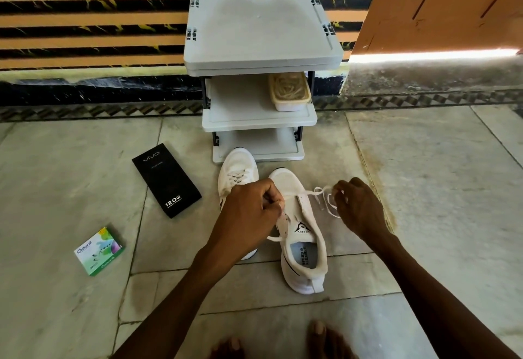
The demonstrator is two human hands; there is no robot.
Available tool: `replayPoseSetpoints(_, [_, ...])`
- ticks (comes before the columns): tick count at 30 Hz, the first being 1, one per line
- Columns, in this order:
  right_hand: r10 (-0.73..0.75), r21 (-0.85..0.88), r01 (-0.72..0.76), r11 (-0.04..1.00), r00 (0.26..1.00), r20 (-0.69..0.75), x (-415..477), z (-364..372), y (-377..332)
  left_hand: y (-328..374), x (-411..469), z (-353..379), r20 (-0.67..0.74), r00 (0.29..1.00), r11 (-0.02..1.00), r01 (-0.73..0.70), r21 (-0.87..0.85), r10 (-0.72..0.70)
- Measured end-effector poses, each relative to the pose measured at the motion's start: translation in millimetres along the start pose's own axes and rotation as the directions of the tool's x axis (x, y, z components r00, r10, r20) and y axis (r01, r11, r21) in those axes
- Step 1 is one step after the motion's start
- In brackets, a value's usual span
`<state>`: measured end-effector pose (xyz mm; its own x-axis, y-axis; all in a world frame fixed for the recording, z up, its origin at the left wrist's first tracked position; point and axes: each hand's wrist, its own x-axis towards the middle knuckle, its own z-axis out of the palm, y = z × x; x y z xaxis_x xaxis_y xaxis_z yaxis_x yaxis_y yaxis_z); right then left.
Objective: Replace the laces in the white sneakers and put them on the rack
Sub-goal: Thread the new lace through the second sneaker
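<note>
Two white sneakers stand on the floor in front of a grey plastic rack (260, 121). The left sneaker (236, 170) is laced, and my left forearm covers its heel. The right sneaker (304, 242) has a white lace (325, 197) through only its front eyelets. My left hand (249, 214) pinches one end of that lace at the shoe's left eyelet row. To the right of the shoe, my right hand (359, 208) grips the other end, which is pulled out sideways in loose loops.
A plastic tub of laces (290, 92) sits on the rack's middle shelf. A black phone box (167, 180) and a small green box (99, 251) lie on the tiled floor to the left. My bare toes (319, 339) show at the bottom edge.
</note>
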<state>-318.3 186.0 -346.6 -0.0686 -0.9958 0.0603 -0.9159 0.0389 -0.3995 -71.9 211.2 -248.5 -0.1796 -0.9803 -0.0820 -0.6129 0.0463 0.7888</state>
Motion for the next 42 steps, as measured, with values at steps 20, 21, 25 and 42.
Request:
replayPoseSetpoints(20, [-0.321,0.165,0.309,0.936,0.946,0.046,-14.9,-36.7,-83.3,8.5,4.2,18.3,0.021,0.994,0.989,-0.106,0.103,0.104])
replayPoseSetpoints(21, [-0.31,0.173,0.299,0.939,0.95,0.039,-14.3,-33.9,-79.3,9.9,3.3,16.8,0.028,0.996,0.993,-0.091,0.079,0.089])
replayPoseSetpoints(25, [-0.262,0.18,0.251,0.951,0.964,0.038,-11.6,-23.6,-55.9,11.8,-0.6,6.7,0.048,0.998,0.999,-0.036,-0.006,0.036])
replayPoseSetpoints(42, [-0.171,0.251,0.172,0.953,0.985,-0.026,-7.6,-20.3,-9.2,-7.2,11.7,-10.4,-0.158,0.987,0.96,0.026,0.281,0.019])
